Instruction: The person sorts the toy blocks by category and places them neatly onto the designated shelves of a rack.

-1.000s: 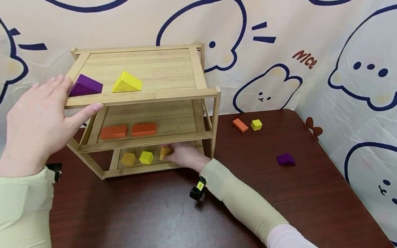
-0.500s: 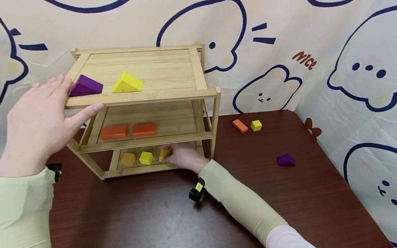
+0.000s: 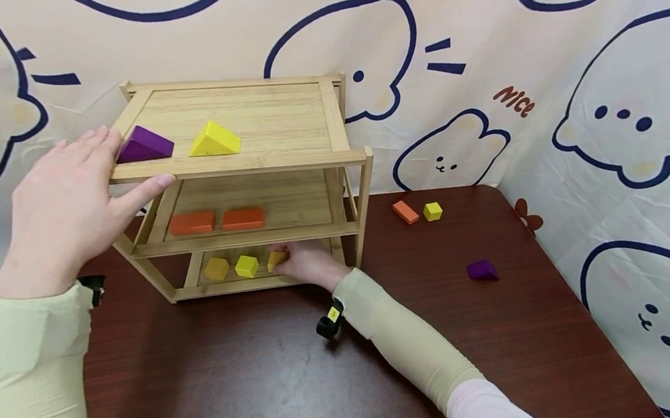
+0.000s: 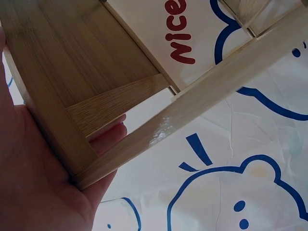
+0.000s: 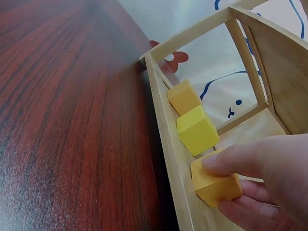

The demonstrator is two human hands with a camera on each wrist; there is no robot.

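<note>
A three-tier wooden shelf (image 3: 253,116) stands on the dark table. At its upper left front corner my left hand (image 3: 64,201) holds the frame, thumb along the front edge and fingers over the side; the left wrist view shows the palm (image 4: 43,173) against that corner. Down on the lowest tier, my right hand (image 3: 312,261) pinches an orange-yellow block (image 5: 211,180) between thumb and fingers. Beside it sit a bright yellow block (image 5: 197,130) and another orange-yellow block (image 5: 184,97), in one row along the front rail.
A purple wedge (image 3: 146,145) and a yellow triangular block (image 3: 214,140) sit on the top tier. Two orange bricks (image 3: 192,223) lie on the middle tier. Rightward on the table (image 3: 254,378) are an orange brick (image 3: 405,212), a yellow cube (image 3: 432,212) and a purple block (image 3: 483,271).
My right hand stays on the lowest tier with the orange-yellow block, which has shifted very slightly left. The left hand has not moved.
</note>
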